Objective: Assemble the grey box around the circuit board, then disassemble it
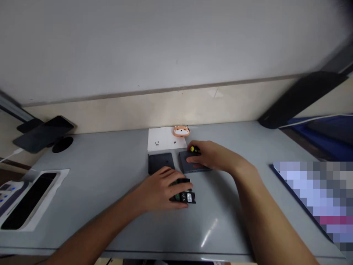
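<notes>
My left hand (158, 187) is closed over a small green-and-black circuit board (184, 197) with a silvery part, its fingers bent across the top. The board is near the tabletop. In my right hand (213, 156) is a screwdriver, its black handle with a yellow end (192, 149) showing between thumb and fingers; its shaft is hidden. That hand rests on the dark grey metal case (190, 167), which has small vents along its front side. Left of the case lies a flat dark grey cover (160, 162), partly behind my left hand.
Behind the case, a white paper sheet (164, 136) carries several tiny dark screws (157, 142) and an orange animal-face item (181, 131). Left are a phone on a stand (45, 132) and a black device (30, 198). Right are a blurred-out screen (317, 198) and a black cylinder (298, 97).
</notes>
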Demonstrator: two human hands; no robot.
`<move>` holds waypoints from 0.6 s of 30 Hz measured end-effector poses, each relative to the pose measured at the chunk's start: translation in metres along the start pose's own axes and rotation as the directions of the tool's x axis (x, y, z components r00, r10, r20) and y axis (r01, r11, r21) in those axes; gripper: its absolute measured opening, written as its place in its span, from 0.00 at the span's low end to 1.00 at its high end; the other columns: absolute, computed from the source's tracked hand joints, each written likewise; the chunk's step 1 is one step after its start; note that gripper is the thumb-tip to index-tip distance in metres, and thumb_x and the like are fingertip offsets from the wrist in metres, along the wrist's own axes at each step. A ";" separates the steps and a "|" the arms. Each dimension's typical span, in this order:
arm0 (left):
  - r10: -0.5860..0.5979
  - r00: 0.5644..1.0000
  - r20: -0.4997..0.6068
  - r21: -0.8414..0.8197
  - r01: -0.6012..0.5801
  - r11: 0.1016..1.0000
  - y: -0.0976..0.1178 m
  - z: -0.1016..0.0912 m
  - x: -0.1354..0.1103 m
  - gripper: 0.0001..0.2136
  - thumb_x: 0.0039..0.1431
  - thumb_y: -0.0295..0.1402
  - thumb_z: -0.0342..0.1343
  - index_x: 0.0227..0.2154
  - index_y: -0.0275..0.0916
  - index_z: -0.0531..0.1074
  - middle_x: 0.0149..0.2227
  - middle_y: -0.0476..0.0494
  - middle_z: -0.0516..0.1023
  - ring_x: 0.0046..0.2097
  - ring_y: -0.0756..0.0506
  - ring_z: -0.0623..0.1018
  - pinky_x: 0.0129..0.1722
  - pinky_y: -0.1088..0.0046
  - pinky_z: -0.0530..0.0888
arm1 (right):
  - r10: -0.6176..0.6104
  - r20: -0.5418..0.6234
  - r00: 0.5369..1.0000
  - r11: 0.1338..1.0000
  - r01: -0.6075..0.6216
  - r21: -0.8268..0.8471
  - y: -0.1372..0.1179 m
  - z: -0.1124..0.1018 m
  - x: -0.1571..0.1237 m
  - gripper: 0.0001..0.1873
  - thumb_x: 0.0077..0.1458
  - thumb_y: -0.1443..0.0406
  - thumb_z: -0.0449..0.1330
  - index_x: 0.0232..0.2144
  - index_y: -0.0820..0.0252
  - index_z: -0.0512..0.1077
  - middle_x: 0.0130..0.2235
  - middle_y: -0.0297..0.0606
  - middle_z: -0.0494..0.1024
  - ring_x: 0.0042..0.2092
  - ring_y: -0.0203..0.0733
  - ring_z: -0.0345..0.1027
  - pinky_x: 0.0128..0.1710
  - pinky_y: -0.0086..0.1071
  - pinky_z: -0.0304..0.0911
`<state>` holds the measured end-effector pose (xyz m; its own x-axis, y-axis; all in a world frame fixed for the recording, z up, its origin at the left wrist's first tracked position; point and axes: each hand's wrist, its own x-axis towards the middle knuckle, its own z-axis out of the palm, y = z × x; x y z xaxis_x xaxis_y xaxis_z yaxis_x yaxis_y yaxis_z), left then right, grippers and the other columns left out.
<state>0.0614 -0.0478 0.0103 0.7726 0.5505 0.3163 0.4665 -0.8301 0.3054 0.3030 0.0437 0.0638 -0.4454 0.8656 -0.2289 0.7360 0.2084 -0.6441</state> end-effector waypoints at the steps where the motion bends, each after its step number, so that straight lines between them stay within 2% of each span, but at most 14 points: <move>1: -0.013 1.000 0.003 -0.004 0.013 1.000 0.000 0.001 0.001 0.21 0.68 0.48 0.57 0.57 0.44 0.72 0.52 0.38 0.78 0.52 0.40 0.77 0.57 0.59 0.71 | -0.021 -0.013 1.000 1.000 0.021 -0.005 0.000 0.001 0.001 0.09 0.56 0.58 0.65 0.38 0.54 0.74 0.30 0.38 0.80 0.24 0.39 0.66 0.22 0.32 0.55; 5: -0.083 0.996 0.017 0.003 0.083 0.997 -0.002 0.000 0.001 0.24 0.63 0.53 0.60 0.56 0.46 0.72 0.51 0.41 0.78 0.52 0.39 0.75 0.56 0.59 0.70 | -0.092 -0.074 0.993 0.993 0.087 -0.076 -0.003 0.005 0.006 0.13 0.57 0.57 0.65 0.44 0.54 0.75 0.33 0.37 0.81 0.26 0.40 0.67 0.26 0.33 0.56; 8: -0.111 0.994 -0.011 0.020 0.111 0.994 -0.004 -0.009 0.001 0.28 0.60 0.56 0.61 0.57 0.46 0.72 0.51 0.42 0.78 0.50 0.39 0.74 0.55 0.58 0.70 | -0.119 -0.114 0.986 0.986 0.105 -0.128 -0.009 0.006 0.008 0.15 0.61 0.56 0.62 0.47 0.53 0.76 0.34 0.38 0.82 0.28 0.42 0.70 0.29 0.33 0.58; 10: -0.135 0.988 -0.078 0.029 0.138 0.990 -0.010 -0.017 0.001 0.23 0.65 0.51 0.58 0.57 0.44 0.71 0.50 0.41 0.78 0.50 0.39 0.74 0.54 0.59 0.70 | -0.126 -0.211 0.969 0.980 0.090 -0.175 -0.015 0.005 0.009 0.15 0.64 0.55 0.57 0.48 0.53 0.77 0.36 0.39 0.83 0.31 0.44 0.72 0.32 0.34 0.59; 11: -0.161 0.980 -0.120 0.033 0.166 0.986 -0.015 -0.022 0.000 0.18 0.69 0.45 0.55 0.56 0.43 0.72 0.50 0.41 0.77 0.50 0.40 0.74 0.53 0.59 0.70 | -0.130 -0.275 0.953 0.977 0.076 -0.199 -0.018 0.004 0.009 0.17 0.66 0.54 0.55 0.48 0.53 0.77 0.37 0.41 0.83 0.34 0.46 0.74 0.34 0.35 0.59; 13: -0.252 0.933 -0.258 0.042 0.271 0.962 -0.030 -0.028 -0.003 0.10 0.73 0.34 0.49 0.49 0.42 0.74 0.44 0.42 0.78 0.47 0.42 0.74 0.52 0.61 0.70 | -0.127 -0.387 0.913 0.970 0.032 -0.243 -0.021 0.003 0.009 0.19 0.67 0.53 0.51 0.48 0.53 0.78 0.40 0.42 0.84 0.37 0.48 0.74 0.34 0.35 0.58; 15: -0.324 0.876 -0.357 0.054 0.366 0.929 -0.047 -0.030 -0.008 0.10 0.71 0.30 0.48 0.41 0.41 0.75 0.39 0.43 0.77 0.45 0.42 0.74 0.50 0.62 0.71 | -0.101 -0.416 0.904 0.958 -0.026 -0.287 -0.022 0.002 0.008 0.19 0.67 0.52 0.51 0.47 0.52 0.77 0.40 0.42 0.84 0.38 0.49 0.74 0.33 0.35 0.56; 18: -0.445 0.835 -0.324 -0.017 0.465 0.885 -0.069 -0.026 -0.017 0.08 0.69 0.29 0.49 0.39 0.41 0.75 0.37 0.45 0.76 0.41 0.44 0.74 0.44 0.66 0.72 | -0.029 -0.335 0.942 0.934 -0.094 -0.345 -0.018 0.003 0.007 0.17 0.65 0.52 0.53 0.42 0.52 0.78 0.38 0.41 0.83 0.34 0.47 0.73 0.30 0.35 0.54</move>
<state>0.0052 0.0023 0.0079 0.2980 0.8578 0.4189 0.7652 -0.4770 0.4324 0.2853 0.0450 0.0713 -0.2700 0.9616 0.0482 0.9052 0.2706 -0.3278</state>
